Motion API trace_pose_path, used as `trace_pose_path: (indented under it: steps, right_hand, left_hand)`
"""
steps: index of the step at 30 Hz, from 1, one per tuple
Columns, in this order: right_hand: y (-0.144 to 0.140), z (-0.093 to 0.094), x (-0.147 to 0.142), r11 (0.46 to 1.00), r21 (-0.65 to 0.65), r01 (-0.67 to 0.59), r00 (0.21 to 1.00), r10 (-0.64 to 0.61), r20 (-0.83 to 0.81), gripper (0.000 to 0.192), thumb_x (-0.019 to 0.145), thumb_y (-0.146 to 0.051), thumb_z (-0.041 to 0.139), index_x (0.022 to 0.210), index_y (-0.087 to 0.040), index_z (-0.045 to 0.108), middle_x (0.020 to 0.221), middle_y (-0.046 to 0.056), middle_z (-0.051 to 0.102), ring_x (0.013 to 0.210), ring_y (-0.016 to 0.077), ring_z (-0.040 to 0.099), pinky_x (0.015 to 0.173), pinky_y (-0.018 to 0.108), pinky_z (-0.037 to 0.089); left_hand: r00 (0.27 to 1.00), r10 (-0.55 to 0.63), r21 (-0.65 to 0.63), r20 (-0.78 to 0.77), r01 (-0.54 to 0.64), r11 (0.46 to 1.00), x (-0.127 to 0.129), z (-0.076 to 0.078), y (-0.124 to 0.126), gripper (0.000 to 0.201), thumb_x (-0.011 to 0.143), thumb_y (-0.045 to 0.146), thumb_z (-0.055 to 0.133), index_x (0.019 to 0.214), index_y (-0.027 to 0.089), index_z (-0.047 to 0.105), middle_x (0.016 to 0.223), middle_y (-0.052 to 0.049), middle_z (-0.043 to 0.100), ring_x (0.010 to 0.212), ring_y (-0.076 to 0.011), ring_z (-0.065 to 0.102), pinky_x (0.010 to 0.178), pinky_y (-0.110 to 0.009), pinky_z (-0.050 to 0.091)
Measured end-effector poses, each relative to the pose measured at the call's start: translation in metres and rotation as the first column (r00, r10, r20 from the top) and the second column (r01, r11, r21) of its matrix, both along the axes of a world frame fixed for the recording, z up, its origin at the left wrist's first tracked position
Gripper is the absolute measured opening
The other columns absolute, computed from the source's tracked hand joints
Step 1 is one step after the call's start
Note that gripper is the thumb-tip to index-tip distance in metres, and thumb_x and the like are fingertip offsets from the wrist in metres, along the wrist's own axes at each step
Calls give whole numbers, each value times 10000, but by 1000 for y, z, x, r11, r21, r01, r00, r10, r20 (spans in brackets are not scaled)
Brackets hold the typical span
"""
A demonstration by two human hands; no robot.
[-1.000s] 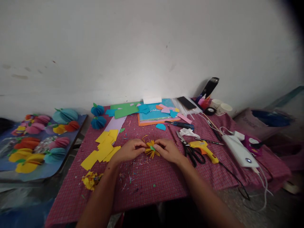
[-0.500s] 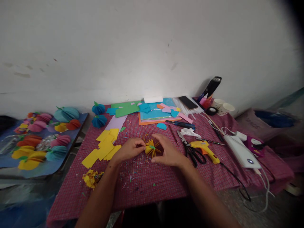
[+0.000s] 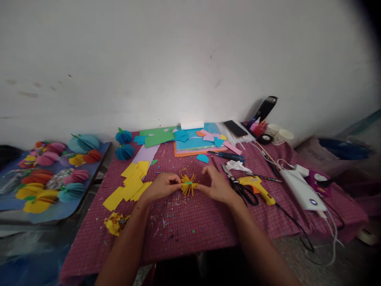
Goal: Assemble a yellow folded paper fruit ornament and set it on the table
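Two hands are working in the middle of the counter (image 3: 208, 226), which is wearing a red checked cloth. The left hand (image 3: 162, 186) is pinching the left side of a small yellow paper flower (image 3: 188, 184) with its fingers pressed together. The right hand (image 3: 218, 184) is touching the flower's right side, with its fingers a little spread and curled; it may be pinching too, but that part is too small to tell. The flower is sitting just above the cloth, right between both hands. Yellow paper squares (image 3: 131, 184) are lying just left of the left hand. Black scissors (image 3: 239, 186) and a yellow glue gun (image 3: 256, 186) are lying just right of the right hand. Crumpled yellow scraps (image 3: 114, 223) are sitting near the left arm.
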State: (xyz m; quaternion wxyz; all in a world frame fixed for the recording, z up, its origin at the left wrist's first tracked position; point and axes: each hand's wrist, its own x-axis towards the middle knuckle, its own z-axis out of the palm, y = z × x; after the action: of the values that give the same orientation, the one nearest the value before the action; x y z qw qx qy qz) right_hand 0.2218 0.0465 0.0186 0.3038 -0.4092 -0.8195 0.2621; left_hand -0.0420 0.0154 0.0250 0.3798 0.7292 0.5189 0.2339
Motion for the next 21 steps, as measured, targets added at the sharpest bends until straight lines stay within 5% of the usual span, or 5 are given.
trace_pose_path:
  steps: [6,21]
  right_hand:
    - [-4,-3,6,997,28,-76,997,75,35,314,841,-361,690,686,-199,470,708,-16,541,670,140,496,635,268,362]
    - [-29,-10,-5,977,148,-156,987,150,51,284,899,-431,624,735,-200,639,697,20,654,653,152,580,635,282,383]
  left_hand:
    - [1000,7,-2,3,-7,1000,1,0,0,147,823,284,616,771,167,688,727,13,649,662,-112,551,603,-208,382]
    - [1000,0,41,16,0,999,4,2,-2,132,824,251,618,740,160,662,698,27,621,642,-99,533,596,-201,373]
